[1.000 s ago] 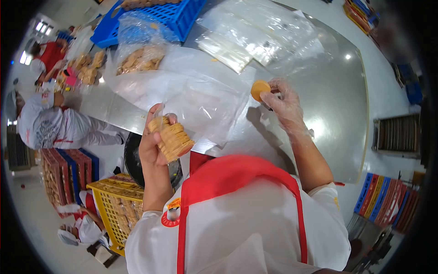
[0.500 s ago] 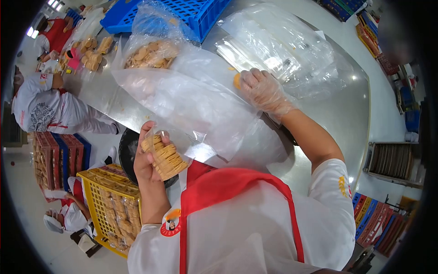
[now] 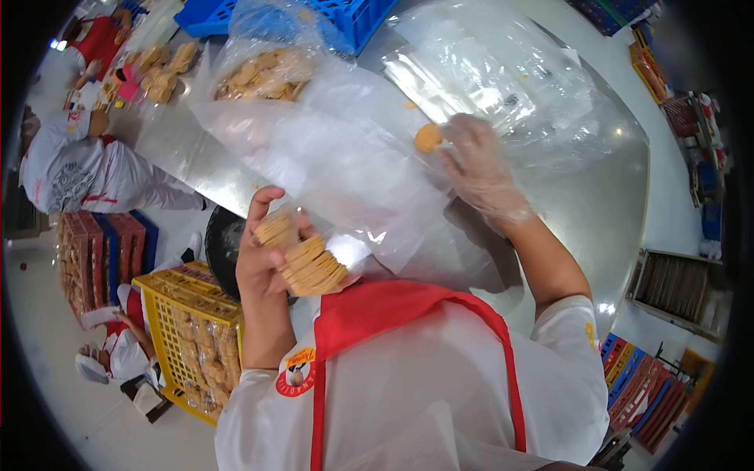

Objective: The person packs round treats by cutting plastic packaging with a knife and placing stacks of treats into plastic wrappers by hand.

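Note:
My left hand is closed around a clear plastic bag of cookies, stacked in rows, held in front of my apron. A thin clear glove covers my right hand, which is over the metal table with its thumb and fingers apart, slightly blurred. Just left of its fingertips lies a single round cookie. Beyond that hand is a pile of flat clear bags. A large clear plastic sack spreads between my hands, with loose cookies at its far end.
A blue crate stands at the far table edge. Wrapped cookie packs lie at the far left near co-workers. A yellow crate of packed cookies and a black tub are at my left.
My right hand has opened and drawn back to the right from the round cookie, which now shows whole. My left hand has brought the bag of cookies slightly right. The view has shifted a little.

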Demonstrator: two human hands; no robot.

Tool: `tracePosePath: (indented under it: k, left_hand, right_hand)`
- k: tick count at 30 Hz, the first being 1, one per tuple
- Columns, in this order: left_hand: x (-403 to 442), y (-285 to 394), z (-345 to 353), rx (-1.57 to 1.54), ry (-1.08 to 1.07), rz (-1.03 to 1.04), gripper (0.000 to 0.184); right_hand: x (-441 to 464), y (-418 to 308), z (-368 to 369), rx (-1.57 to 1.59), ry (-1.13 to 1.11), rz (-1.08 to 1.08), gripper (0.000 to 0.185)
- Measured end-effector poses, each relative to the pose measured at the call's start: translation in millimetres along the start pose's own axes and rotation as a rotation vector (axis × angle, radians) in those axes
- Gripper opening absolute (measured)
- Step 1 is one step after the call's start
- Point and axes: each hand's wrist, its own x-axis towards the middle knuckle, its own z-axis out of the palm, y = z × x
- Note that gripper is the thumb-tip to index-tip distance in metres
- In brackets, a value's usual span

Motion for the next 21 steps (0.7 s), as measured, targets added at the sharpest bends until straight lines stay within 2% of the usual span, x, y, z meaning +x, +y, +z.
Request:
tracePosePath:
  k: [3,5,6,8,9,12,14,18,20,21]
  left_hand:
    - [3.2,-3.0,4.6,0.081,-0.016,0.038,0.084]
    - [6.7,-2.7,15.0,0.169,0.020,0.015,0.084]
    - [9.0,-3.5,21.7,0.193,0.022,-0.001,0.084]
    - [11.4,-6.9,27.8,0.237,0.032,-0.028,0.085]
    - [11.2,-8.4,31.9,0.276,0.034,-0.037,0.086]
    - [9.7,-12.1,46.0,0.389,0.013,-0.069,0.087]
    - [8.1,-16.7,53.2,0.449,-0.030,-0.093,0.088]
    - [6.2,-26.6,64.9,0.504,-0.069,-0.177,0.087]
    - [7.6,-31.5,67.4,0.503,-0.117,-0.224,0.082]
    - [9.2,-34.7,69.3,0.465,-0.065,-0.264,0.077]
  right_hand:
    - [-1.2,-41.0,-46.2,0.382,0.228,0.082,0.019]
    - [-16.1,-54.8,-68.1,1.168,0.088,0.163,0.012]
    - [-13.8,-60.1,-79.5,1.178,-0.007,-0.011,0.012]
    - [-15.1,-71.6,-98.7,1.033,-0.150,-0.211,0.014]
    - [-17.6,-81.5,-104.7,0.887,-0.200,-0.235,0.016]
    - [-29.2,-99.3,-100.8,0.431,-0.166,-0.217,0.022]
    - [-39.3,-103.6,-93.4,0.323,-0.110,-0.197,0.024]
    - [-54.0,-111.0,-88.2,0.455,-0.070,-0.163,0.026]
    - [-63.0,-110.8,-84.8,0.516,-0.119,-0.087,0.026]
    - [-69.5,-106.4,-77.2,0.559,-0.172,-0.030,0.026]
